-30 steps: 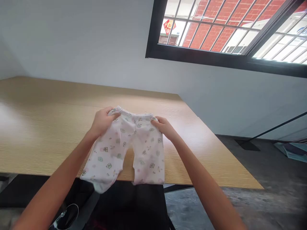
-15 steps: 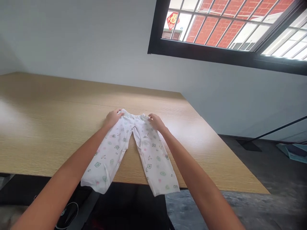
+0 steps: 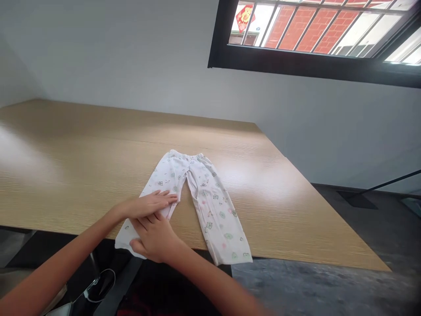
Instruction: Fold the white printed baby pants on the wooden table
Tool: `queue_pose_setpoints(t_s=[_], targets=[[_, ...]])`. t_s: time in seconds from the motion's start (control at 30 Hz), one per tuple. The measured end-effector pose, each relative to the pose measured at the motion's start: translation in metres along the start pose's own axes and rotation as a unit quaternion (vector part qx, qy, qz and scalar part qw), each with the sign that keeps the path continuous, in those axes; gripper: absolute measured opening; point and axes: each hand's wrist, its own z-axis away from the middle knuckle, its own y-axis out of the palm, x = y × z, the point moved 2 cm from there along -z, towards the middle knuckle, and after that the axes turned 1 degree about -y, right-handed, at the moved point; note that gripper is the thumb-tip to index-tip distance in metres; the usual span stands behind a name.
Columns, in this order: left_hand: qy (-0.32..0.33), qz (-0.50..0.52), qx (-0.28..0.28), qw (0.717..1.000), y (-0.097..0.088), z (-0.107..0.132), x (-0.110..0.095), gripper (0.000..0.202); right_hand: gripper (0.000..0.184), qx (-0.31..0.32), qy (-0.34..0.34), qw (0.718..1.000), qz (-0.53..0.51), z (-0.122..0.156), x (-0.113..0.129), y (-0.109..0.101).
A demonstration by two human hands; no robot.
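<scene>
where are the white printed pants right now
In the head view, the white printed pants lie on the wooden table just below centre, reaching its front edge, with the left hand and right hand on the leg at picture left.

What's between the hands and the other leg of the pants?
Nothing visible. The left hand and right hand are both on the near leg of the pants. Only the table shows between that leg and the other leg.
</scene>
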Motion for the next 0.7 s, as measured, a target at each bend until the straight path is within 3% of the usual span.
queue_pose_setpoints(t_s=[0.1, 0.2, 0.3, 0.37, 0.47, 0.6, 0.7], targets=[[-0.003, -0.029, 0.001, 1.0, 0.003, -0.027, 0.024, 0.042, 0.055, -0.033, 0.012, 0.999, 0.009, 0.009, 0.005, 0.008], [-0.03, -0.091, -0.071, 0.993, -0.009, -0.073, 0.057, 0.044, 0.058, -0.017, 0.033, 0.999, 0.016, 0.018, 0.011, 0.007], [-0.043, -0.109, -0.121, 0.986, -0.023, -0.111, 0.078, 0.045, 0.076, -0.003, 0.039, 0.999, 0.033, 0.024, 0.02, 0.006], [-0.045, -0.106, -0.138, 0.984, -0.029, -0.123, 0.085, 0.045, 0.091, 0.002, 0.032, 0.998, 0.048, 0.026, 0.024, 0.007], [-0.044, -0.095, -0.154, 0.982, -0.033, -0.123, 0.088, 0.044, 0.098, 0.017, 0.005, 0.998, 0.058, 0.028, 0.028, 0.004], [-0.041, -0.084, -0.187, 0.978, -0.035, -0.117, 0.077, 0.043, 0.066, 0.024, -0.028, 0.999, -0.025, 0.04, 0.017, -0.03], [-0.02, -0.079, -0.214, 0.973, -0.03, -0.119, 0.045, 0.043, 0.05, -0.005, 0.011, 0.998, -0.06, 0.064, -0.011, -0.066]])
